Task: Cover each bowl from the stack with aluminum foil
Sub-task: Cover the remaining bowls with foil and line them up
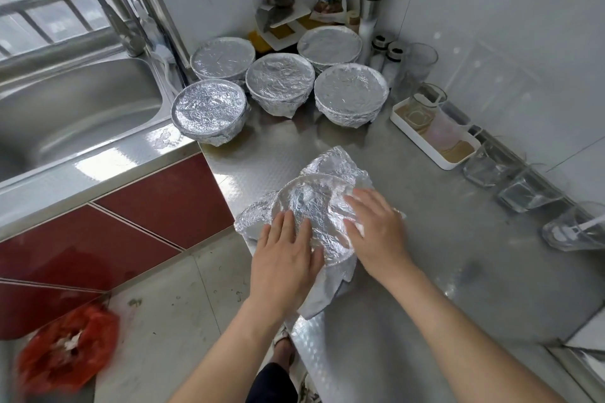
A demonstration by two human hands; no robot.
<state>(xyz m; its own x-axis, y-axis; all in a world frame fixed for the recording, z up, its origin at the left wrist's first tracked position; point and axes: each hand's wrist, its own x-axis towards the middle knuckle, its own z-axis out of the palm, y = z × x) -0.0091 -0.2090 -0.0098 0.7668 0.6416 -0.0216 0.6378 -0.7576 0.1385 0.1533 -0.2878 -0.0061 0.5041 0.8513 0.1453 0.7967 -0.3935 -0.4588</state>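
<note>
With the left hand (284, 249), fingers straight and close together, presses flat on the near left part of the aluminum foil (314, 206); with the right hand (376, 226), fingers also straight, presses on its right part. Grips nothing with either hand. Holds the crumpled sheet in this way over one bowl, hidden below except for the round shape of its rim; leaves the corners of the foil loose and sticking out around it. Works on the steel counter (442, 271), close to its front left corner. Has the sink (75, 114) on the left. Has five covered bowls (280, 82) at the back of the counter in a tight group, each wrapped in foil over the top and down the sides, well apart from the hands. Has a red bag (65, 347) low on the floor at the left, a white tray (419, 141) with glasses near the right wall, and a row of glass cups (527, 193) just beside that wall.
</note>
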